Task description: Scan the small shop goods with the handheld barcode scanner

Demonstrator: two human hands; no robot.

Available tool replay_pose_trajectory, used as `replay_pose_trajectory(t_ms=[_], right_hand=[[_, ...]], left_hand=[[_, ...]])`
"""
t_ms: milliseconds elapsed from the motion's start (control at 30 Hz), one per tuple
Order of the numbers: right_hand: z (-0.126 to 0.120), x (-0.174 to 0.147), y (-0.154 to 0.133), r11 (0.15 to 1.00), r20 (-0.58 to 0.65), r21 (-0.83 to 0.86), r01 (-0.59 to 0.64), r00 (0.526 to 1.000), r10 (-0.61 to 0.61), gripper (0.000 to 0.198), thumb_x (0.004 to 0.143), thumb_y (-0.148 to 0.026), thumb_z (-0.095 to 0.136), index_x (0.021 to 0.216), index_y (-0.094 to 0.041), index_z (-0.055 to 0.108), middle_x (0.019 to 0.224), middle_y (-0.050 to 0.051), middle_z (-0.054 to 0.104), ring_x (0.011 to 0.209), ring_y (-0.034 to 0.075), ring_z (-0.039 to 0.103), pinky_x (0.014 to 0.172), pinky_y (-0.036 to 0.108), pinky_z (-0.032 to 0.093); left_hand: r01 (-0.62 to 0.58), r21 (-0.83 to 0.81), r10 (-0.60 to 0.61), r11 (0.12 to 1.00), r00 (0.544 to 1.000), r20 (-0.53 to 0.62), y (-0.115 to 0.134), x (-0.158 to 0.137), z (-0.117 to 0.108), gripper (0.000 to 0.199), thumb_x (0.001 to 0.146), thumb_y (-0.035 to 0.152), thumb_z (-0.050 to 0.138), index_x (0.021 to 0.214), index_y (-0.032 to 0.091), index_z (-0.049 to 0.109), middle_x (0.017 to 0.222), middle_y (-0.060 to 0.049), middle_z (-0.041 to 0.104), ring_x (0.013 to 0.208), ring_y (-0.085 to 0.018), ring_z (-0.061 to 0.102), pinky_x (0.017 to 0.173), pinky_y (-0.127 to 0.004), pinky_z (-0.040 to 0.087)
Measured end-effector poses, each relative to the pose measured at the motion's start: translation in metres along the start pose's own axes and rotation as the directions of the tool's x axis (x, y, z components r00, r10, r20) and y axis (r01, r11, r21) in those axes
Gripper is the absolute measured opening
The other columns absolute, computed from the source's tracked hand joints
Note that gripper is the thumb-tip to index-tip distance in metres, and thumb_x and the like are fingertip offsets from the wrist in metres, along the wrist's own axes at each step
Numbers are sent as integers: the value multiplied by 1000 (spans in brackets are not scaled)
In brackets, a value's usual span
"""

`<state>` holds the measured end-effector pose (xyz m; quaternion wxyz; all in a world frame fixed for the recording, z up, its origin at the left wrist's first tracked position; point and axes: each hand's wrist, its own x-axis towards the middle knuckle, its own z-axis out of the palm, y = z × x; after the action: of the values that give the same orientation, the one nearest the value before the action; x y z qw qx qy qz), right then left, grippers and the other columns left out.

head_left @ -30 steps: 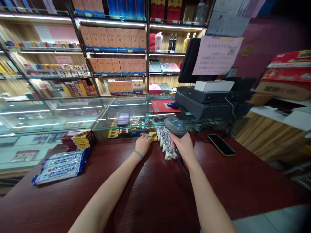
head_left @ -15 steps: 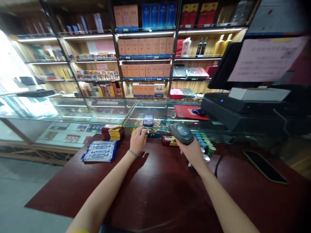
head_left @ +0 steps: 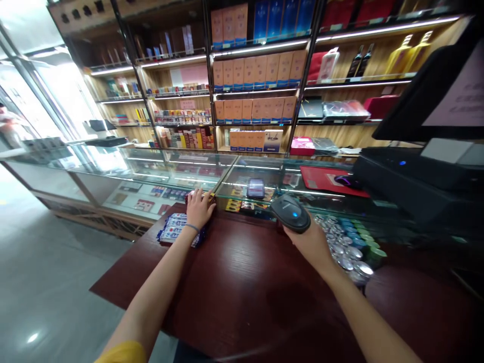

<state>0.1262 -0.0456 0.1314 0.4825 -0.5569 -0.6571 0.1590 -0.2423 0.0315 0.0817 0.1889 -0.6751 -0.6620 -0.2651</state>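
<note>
My right hand is wrapped round a dark barcode scanner with a lit blue light, held above the far edge of the brown table. My left hand is spread, palm down, over a stack of red and yellow packets; it covers most of the stack, and whether it presses on it I cannot tell. Just in front of that stack lie blue and white packets, partly behind my left wrist. Rows of cans with silver, blue and green tops stand right of my right hand.
A glass counter runs along the far side, with a phone on top. Farther right are a red mat, a mouse, a black till and a monitor. Shelves with boxes and bottles line the back wall.
My left hand has moved left, from near the phone to over the red and yellow packets. The view has turned left. The scanner stays in my right hand.
</note>
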Motion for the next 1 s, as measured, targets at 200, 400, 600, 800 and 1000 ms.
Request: replay_pose_trajectory(t_ms=[200, 400, 600, 800, 1000], right_hand=[[18, -15, -6, 999, 141, 19, 40, 989, -42, 31, 77, -39, 65, 105, -25, 62, 95, 8, 77, 102, 29, 72, 89, 39, 53], [27, -20, -1, 999, 229, 41, 2, 973, -11, 32, 77, -36, 65, 107, -26, 61, 91, 7, 77, 105, 32, 71, 90, 41, 53], [28, -21, 1, 997, 201, 74, 8, 979, -23, 41, 78, -35, 66, 117, -25, 60, 100, 7, 77, 105, 31, 71, 90, 41, 53], [25, -22, 4, 995, 174, 99, 6, 984, -23, 43, 79, -35, 65, 121, -23, 62, 111, 9, 76, 111, 29, 70, 93, 41, 52], [27, -24, 10, 999, 196, 33, -27, 980, 20, 49, 78, -39, 67, 124, -23, 60, 108, 10, 76, 100, 31, 73, 84, 40, 55]], left_hand=[[-18, 17, 16, 1000, 996, 86, -6, -2, -2, 51, 94, 37, 56, 143, 21, 56, 153, -18, 50, 144, -36, 42, 121, -57, 25], [-62, -163, 64, 985, 998, 6, -13, -5, -6, 38, 91, 23, 58, 127, 28, 67, 140, -13, 63, 132, -33, 55, 116, -57, 35], [-100, -546, -1, 831, 983, -183, 10, -21, -20, 39, 97, 20, 46, 131, 26, 65, 137, -9, 66, 133, -25, 56, 117, -47, 38], [91, -981, -499, 173, 866, -8, 93, -37, -4, 28, 94, 36, 62, 119, 25, 69, 128, -7, 68, 124, -22, 60, 114, -41, 42], [334, -667, -327, -666, 673, 663, 127, -63, 24, 23, 89, 35, 73, 107, 24, 63, 111, -4, 72, 97, -16, 69, 95, -40, 55]])
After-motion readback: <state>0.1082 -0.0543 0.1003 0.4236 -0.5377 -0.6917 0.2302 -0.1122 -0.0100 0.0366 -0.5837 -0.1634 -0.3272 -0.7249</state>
